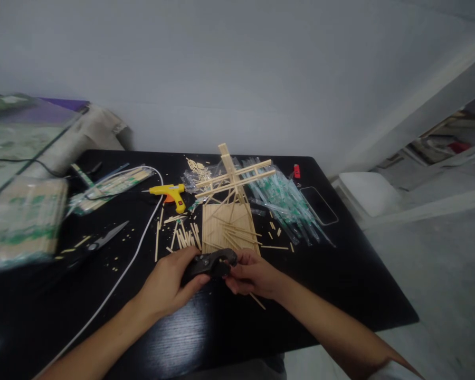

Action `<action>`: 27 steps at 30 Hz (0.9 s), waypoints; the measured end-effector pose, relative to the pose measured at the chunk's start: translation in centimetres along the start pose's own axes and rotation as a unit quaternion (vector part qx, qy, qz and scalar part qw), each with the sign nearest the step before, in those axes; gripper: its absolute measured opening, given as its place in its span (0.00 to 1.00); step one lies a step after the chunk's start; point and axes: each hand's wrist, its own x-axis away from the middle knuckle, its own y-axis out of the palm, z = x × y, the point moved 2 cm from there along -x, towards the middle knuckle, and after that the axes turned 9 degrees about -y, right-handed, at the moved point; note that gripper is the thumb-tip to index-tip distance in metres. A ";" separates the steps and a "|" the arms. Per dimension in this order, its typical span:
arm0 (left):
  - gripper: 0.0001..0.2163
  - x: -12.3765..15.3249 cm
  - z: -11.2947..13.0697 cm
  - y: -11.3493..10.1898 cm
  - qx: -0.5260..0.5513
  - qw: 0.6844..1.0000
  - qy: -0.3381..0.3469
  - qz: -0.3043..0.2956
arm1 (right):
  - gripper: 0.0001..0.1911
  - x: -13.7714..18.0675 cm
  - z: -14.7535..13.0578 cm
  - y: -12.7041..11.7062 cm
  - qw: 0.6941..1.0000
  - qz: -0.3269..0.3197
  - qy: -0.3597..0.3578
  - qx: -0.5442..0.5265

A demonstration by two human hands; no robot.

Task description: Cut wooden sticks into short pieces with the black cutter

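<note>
My left hand (170, 282) is wrapped round the handles of a black cutting plier (211, 264) near the table's front edge. My right hand (251, 275) pinches a thin wooden stick (258, 301) at the plier's jaws; the stick's end pokes out below the hand. Just behind both hands stands a model of wooden sticks (231, 208): a flat slatted base with an upright post and crossed arms.
Black table (340, 274). Loose cut sticks (182, 235) lie left of the model. A yellow glue gun (172, 193) with a white cable (119, 279), scissors (103, 240), packets of sticks (21, 221), plastic wrappers (287, 203), a phone (320, 206) and a small red object (296, 171) are around.
</note>
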 end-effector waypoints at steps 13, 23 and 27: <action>0.11 0.0 0.1 0.0 -0.016 1.000 -0.007 0.013 | 0.20 -0.1 0.0 -0.1 1.000 0.008 -0.017 0.005; 0.12 0.0 0.3 -0.2 -0.010 1.000 -0.026 0.004 | 0.21 -0.1 0.0 -0.2 1.000 0.019 -0.007 0.009; 0.12 0.0 0.2 -0.1 -0.015 0.999 -0.034 -0.001 | 0.20 -0.1 0.2 -0.4 1.000 0.017 -0.008 0.014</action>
